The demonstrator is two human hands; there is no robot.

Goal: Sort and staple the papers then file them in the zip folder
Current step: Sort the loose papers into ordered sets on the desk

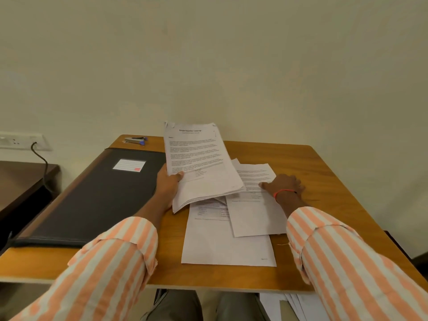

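one stack [196, 158] gripped in left hand [168, 184] | right hand [283, 184] touching sheet [252, 214]

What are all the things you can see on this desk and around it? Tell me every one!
Table: one, brown wood, under everything.
Zip folder: one, black with a white label, left side of the table.
Stapler: one, silver and blue, far left corner, behind the folder.
Loose papers: several, white, overlapping mid-table.
Paper bundle: one, white with print, lifted above the loose papers.
Wall socket: one, white, left wall, with a black cable hanging from it.
More papers: a few, white, below the table's near edge, right.
Left hand: holds the paper bundle near its lower edge.
Right hand: rests on a loose paper; red band on the wrist.
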